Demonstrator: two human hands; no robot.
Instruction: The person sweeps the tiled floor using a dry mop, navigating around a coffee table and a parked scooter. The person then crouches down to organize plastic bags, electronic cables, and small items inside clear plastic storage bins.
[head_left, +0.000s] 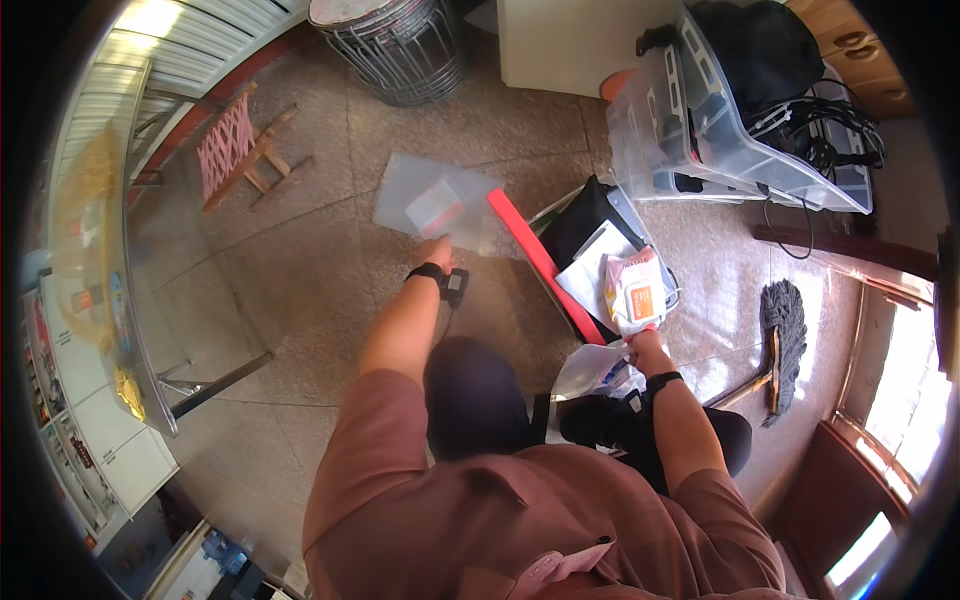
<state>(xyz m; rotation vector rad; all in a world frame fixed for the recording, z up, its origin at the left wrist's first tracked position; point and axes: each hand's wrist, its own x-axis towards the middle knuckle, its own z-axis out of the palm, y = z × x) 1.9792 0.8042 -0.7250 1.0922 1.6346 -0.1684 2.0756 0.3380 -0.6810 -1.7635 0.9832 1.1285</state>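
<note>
My left hand (437, 255), with a black band on its wrist, reaches forward over the floor. Its fingers are curled at the lower edge of a small clear packet (435, 206) with a pale label; whether they grip it I cannot tell. A black power adapter (454, 286) is right beside this hand, its cord trailing down. My right hand (646, 351) pinches the top of a clear plastic bag (589, 371) with blue-and-white contents. Just beyond it, a pack of wipes (635, 291) rests on white papers (592, 270) in a red-edged container (544, 262).
Under the packet lies a translucent plastic sheet or lid (397, 191). Clear plastic bins (780, 169) with black cables stand at upper right. A mop (780, 352) lies at right. A folding stool (244, 154), a drum-shaped basket (401, 56) and a table (142, 262) surround the floor.
</note>
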